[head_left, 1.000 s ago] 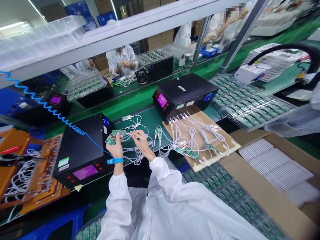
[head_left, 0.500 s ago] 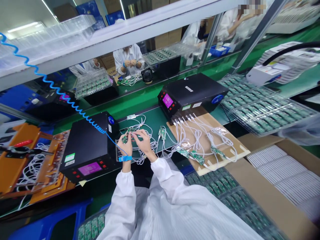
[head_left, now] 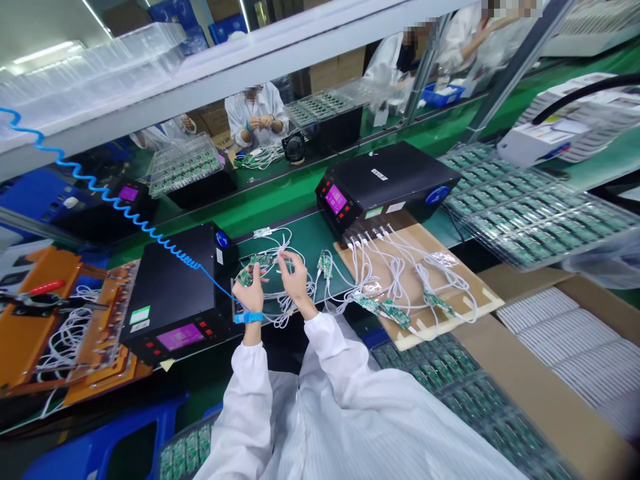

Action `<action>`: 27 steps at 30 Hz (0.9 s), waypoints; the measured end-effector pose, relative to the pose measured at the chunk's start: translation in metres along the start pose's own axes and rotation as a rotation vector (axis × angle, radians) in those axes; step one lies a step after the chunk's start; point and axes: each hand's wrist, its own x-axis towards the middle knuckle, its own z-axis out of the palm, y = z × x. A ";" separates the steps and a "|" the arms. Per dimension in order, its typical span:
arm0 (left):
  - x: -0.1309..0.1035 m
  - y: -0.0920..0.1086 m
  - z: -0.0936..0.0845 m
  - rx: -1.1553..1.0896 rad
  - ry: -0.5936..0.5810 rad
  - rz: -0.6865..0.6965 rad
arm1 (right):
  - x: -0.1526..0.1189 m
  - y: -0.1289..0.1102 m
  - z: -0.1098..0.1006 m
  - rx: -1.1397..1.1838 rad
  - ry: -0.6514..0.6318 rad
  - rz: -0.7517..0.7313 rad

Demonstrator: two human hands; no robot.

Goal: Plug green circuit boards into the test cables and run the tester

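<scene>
My left hand (head_left: 249,292), with a blue wrist strap (head_left: 249,317) on it, is closed on a green circuit board (head_left: 245,275) beside the left black box (head_left: 180,287). My right hand (head_left: 294,280) is just to the right, thumb and forefinger pinched at a white cable near the end of a board (head_left: 263,260). Whether the green pieces at my left hand are one board or two is hard to tell. White cables (head_left: 287,310) lie around and under both hands. Another board (head_left: 325,264) rests on the green mat to the right.
A second black box (head_left: 387,187) stands behind a brown board (head_left: 470,267) with cables and circuit boards. Trays of boards (head_left: 540,213) are at right, an orange fixture (head_left: 25,333) at left. A coiled blue cord (head_left: 125,212) hangs across the left. Co-workers sit beyond the shelf.
My hands have moved apart: the right one has shifted up and right, from my left fingertips to the cable end. The blue cord hangs slightly lower.
</scene>
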 end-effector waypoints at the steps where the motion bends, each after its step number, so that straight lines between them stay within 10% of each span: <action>1: 0.001 0.000 -0.001 -0.009 0.004 -0.006 | 0.004 0.003 -0.002 -0.024 0.029 0.017; 19: 0.005 0.002 -0.017 -0.105 -0.027 -0.035 | 0.071 0.026 -0.060 0.204 -0.121 0.253; 27: 0.000 0.007 -0.011 -0.120 -0.062 -0.035 | 0.059 0.011 -0.046 0.119 -0.341 0.128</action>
